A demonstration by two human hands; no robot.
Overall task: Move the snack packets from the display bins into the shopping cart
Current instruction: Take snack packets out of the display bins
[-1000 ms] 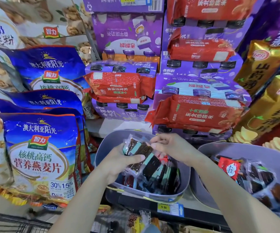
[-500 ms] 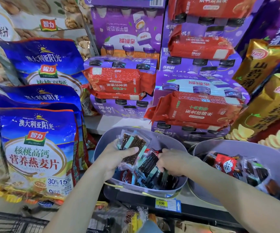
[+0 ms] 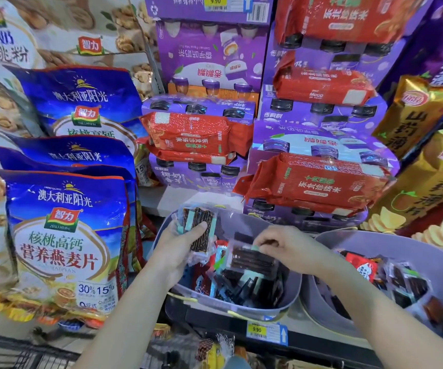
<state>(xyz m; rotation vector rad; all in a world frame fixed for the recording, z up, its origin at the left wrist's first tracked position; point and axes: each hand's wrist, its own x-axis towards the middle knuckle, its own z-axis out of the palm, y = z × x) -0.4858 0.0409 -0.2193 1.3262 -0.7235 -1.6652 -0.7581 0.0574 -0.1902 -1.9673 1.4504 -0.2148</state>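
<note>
Packets crowd the left bin — left hand grips a stack at its 10 o'clock, right hand pinches one packet near centre. Best lift it by the edge, then add it to the stack.

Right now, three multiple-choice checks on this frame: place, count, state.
1. Where does the left hand hold its packet stack? A above the left bin B inside the cart C on the floor
2. How many grey display bins show? A one B two C four
3. What is the right hand doing? A hanging open, idle B pinching a dark packet in the left bin C making an empty fist
Key: 1 A, stack sits over that bin's rear rim; 2 B, left bin and right bin stand side by side; 3 B, fingers curl onto the packet's top edge.
</note>
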